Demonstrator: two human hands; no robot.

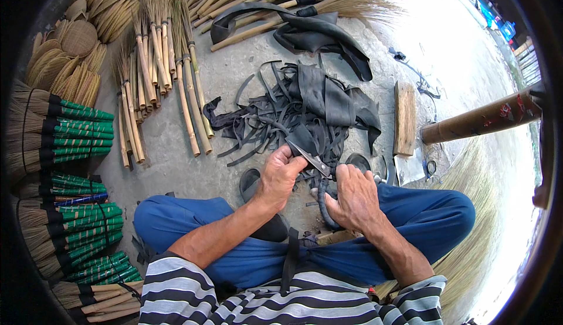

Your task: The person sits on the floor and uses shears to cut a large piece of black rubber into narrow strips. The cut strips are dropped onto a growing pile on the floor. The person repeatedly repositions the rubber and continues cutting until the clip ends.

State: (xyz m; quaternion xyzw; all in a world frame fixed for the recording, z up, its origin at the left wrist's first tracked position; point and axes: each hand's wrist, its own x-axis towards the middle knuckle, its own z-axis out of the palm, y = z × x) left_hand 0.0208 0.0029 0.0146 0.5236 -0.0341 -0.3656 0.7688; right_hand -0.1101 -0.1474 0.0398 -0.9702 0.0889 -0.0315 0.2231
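My left hand (278, 178) pinches a piece of black rubber sheet (302, 138) between thumb and fingers, above my crossed legs. In my right hand (355, 197) is a pair of large scissors (315, 162), with a dark wrapped handle loop (324, 206) beside the thumb. The scissor blades point up and left and lie against the rubber piece near my left fingertips; how far they cut into it cannot be made out. Just beyond both hands spreads a tangled heap of black rubber strips (267, 123), with wider rubber sheets (325, 96) on top.
Bundled brooms with green handles (85, 134) line the left side. Loose stick-handled brooms (155, 61) lie at the far left and back. A wooden block (404, 118) and a thick brown pole (481, 120) are to the right. Woven round pieces (78, 38) are stacked far left.
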